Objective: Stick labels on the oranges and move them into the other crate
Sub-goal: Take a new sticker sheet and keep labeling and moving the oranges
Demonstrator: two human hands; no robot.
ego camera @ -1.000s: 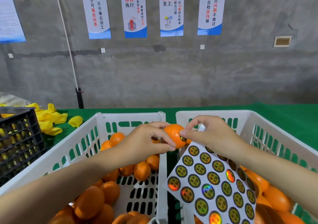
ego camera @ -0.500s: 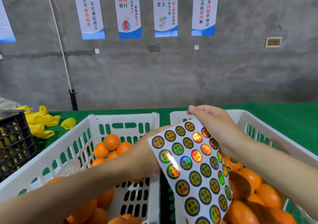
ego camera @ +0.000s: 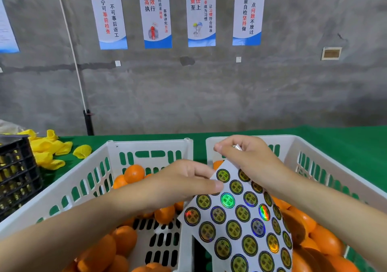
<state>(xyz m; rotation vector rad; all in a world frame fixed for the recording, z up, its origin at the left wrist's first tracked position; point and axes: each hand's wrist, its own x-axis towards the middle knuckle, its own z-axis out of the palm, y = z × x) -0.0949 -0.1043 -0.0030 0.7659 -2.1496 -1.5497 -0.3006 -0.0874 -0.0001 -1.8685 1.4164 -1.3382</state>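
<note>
Moved: left hand [ego camera: 182,185] no longer holds the orange it carried a second ago; it now pinches the upper left corner of the label sheet [ego camera: 240,219]. Left crate [ego camera: 146,144], white: oranges [ego camera: 134,173] loose inside. Label sheet: round green-gold holographic labels, print unreadable, held over the gap between crates. Right hand [ego camera: 247,156]: fingers curled, pinching the sheet's top edge. Right crate [ego camera: 314,146]: orange heap [ego camera: 322,240]. Wall posters [ego camera: 157,14]: "高效执行", "责任至上".
</note>
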